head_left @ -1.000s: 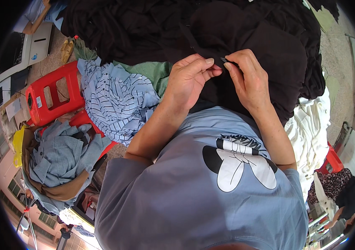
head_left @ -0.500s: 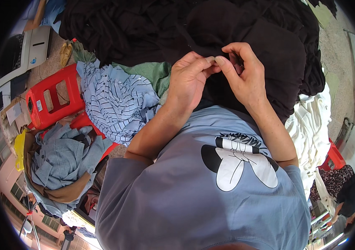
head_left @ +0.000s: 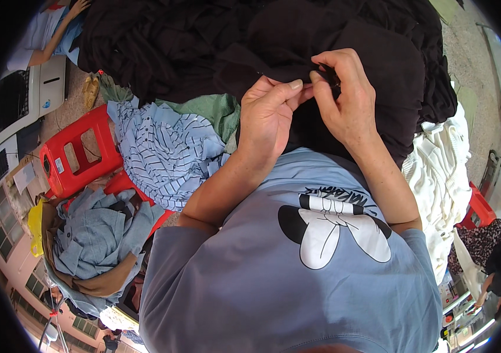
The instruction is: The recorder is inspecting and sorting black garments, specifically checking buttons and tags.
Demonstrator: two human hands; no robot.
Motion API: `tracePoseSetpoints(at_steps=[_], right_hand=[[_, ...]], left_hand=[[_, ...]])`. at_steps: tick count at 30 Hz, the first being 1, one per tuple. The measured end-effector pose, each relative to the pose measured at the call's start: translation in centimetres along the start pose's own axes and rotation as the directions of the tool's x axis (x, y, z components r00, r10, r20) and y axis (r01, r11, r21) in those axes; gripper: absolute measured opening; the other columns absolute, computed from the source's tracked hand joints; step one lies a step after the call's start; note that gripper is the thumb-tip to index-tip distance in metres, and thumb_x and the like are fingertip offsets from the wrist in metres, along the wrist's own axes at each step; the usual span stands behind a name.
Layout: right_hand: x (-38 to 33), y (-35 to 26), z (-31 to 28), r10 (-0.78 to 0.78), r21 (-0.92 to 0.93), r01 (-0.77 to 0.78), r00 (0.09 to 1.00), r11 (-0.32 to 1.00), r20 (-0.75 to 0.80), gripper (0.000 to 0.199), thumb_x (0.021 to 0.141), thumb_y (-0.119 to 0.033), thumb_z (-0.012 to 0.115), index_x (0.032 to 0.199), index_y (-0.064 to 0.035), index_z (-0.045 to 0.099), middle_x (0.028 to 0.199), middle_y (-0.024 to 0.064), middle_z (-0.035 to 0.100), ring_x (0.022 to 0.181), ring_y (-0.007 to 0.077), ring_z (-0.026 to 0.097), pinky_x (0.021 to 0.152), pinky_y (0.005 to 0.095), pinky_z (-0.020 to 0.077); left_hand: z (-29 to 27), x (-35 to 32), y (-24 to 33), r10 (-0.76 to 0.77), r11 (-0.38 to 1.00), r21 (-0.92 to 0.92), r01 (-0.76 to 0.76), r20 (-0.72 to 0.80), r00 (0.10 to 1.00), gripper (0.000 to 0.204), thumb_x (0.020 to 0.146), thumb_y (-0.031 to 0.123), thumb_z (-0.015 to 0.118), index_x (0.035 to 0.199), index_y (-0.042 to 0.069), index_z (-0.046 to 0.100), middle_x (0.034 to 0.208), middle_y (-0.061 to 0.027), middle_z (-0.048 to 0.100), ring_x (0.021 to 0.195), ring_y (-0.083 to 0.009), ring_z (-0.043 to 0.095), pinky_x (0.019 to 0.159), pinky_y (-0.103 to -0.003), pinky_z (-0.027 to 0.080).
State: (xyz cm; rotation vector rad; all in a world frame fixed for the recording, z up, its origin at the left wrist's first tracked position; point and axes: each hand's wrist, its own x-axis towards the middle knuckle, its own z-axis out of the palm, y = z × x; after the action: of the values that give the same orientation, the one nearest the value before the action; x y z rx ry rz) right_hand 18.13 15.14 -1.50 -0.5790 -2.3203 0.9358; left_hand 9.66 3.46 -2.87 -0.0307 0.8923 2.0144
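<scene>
Black fabric (head_left: 344, 41) edge is pinched between left hand (head_left: 271, 112) and right hand (head_left: 347, 97), each grip clamped.

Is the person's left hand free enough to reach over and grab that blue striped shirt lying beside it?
Probably yes. The blue striped shirt lies uncovered just beside the left hand, nothing between them. But that hand is pinching the black fabric with the right hand, so it would have to let go.
</scene>
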Motion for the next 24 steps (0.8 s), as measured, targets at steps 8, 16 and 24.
tracePoseSetpoints(at_steps=[8, 16, 24], right_hand=[[-1.2, -0.7, -1.0, -0.091, -0.104, 0.093, 0.996, 0.990, 0.018, 0.029, 0.081, -0.007, 0.069, 0.104, -0.0036, 0.052, 0.096, 0.0126, 0.055, 0.080, 0.0288, 0.060, 0.060, 0.0354, 0.0497], [-1.4, 0.0, 0.0, -0.188, -0.184, 0.182, 0.982, 0.966, -0.019, 0.027, 0.077, -0.005, 0.072, 0.099, -0.0037, 0.057, 0.094, 0.0101, 0.058, 0.081, 0.0268, 0.061, 0.065, 0.0334, 0.0520], [-1.3, 0.2, 0.0, -0.252, -0.264, 0.235, 0.967, 0.935, -0.030, 0.022, 0.074, -0.005, 0.071, 0.093, -0.0047, 0.060, 0.090, 0.0080, 0.059, 0.079, 0.0254, 0.061, 0.066, 0.0330, 0.0513]], left_hand=[[-0.2, 0.1, -0.2, -0.017, 0.999, -0.037, 0.017, -0.017, 1.000, 0.004, 0.089, 0.000, 0.057, 0.086, 0.001, 0.060, 0.091, -0.0143, 0.068, 0.090, -0.0240, 0.066, 0.090, -0.039, 0.051], [-0.2, 0.0, -0.2, -0.054, 0.996, -0.069, 0.052, -0.017, 0.998, 0.002, 0.089, 0.002, 0.057, 0.089, 0.001, 0.059, 0.093, -0.0143, 0.067, 0.091, -0.0228, 0.065, 0.092, -0.038, 0.050], [-0.4, 0.1, -0.5, -0.058, 0.997, -0.046, 0.057, -0.020, 0.998, 0.002, 0.089, 0.002, 0.057, 0.088, 0.001, 0.059, 0.094, -0.0153, 0.067, 0.092, -0.0237, 0.065, 0.093, -0.040, 0.049]])
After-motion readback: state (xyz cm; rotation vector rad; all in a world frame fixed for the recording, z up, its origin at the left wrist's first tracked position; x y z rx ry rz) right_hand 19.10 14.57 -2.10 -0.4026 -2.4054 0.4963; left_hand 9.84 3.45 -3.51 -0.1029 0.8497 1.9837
